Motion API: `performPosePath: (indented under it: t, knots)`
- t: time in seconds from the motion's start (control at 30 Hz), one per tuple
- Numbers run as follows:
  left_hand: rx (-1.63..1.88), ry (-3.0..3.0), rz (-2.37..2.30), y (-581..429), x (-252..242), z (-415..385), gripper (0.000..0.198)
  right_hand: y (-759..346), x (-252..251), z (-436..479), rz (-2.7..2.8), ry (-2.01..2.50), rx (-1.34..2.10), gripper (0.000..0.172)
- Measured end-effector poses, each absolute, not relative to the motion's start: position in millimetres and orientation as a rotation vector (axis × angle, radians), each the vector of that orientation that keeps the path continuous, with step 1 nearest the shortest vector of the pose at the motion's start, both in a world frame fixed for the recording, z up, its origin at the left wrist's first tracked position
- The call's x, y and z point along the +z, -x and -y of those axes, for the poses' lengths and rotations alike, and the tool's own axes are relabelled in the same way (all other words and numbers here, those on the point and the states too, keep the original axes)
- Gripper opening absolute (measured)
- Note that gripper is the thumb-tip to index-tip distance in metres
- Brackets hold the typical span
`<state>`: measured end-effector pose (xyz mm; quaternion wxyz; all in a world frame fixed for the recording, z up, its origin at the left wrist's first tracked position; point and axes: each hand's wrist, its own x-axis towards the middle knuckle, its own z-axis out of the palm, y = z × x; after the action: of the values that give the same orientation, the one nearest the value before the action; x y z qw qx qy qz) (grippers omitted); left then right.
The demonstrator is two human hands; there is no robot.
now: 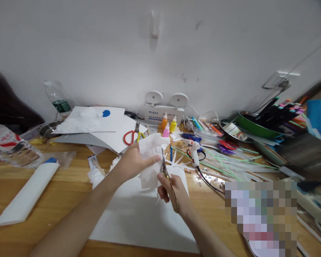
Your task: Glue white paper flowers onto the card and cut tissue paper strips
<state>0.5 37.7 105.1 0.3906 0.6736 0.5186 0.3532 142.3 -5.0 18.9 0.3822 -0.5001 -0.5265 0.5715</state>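
My left hand is closed on a white sheet of thin paper, its thumb lying across the front. The paper is held up over a large white board on the table. In my right hand is a pair of scissors with gold-coloured handles, my fingers through the loops. Its blades point up and away, at the right edge of the paper. I cannot tell whether the blades are apart or together.
A white glue gun with a black cable lies to the right, near pale plastic strips. Red-handled scissors, paint bottles and an emergency light are behind. A folded white piece and a plastic bottle lie left.
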Motion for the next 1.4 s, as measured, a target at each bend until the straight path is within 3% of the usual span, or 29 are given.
performPosePath:
  t: [0.23, 0.4, 0.9, 1.07, 1.4]
  knots:
    - [1.008, -1.502, -1.240, 0.5, 100.3, -40.6, 0.037, -142.9, 16.2, 4.6, 1.370, 1.281, 1.454, 0.050]
    - [1.064, -1.357, -1.434, 6.0, 91.8, -44.9, 0.040, -143.6, 17.5, 5.1, 1.392, 1.314, 1.454, 0.052]
    - [1.098, -1.121, -1.102, 3.3, 94.8, -47.5, 0.034, -141.6, 28.7, 7.4, 1.493, 1.386, 1.407, 0.063]
    - [1.075, -1.094, -1.005, 3.0, 95.0, -48.0, 0.040, -140.3, 31.4, 6.4, 1.475, 1.398, 1.458, 0.063]
    - [1.098, -1.045, -1.065, 2.9, 94.5, -47.0, 0.039, -142.5, 27.5, 10.5, 1.506, 1.245, 1.433, 0.066]
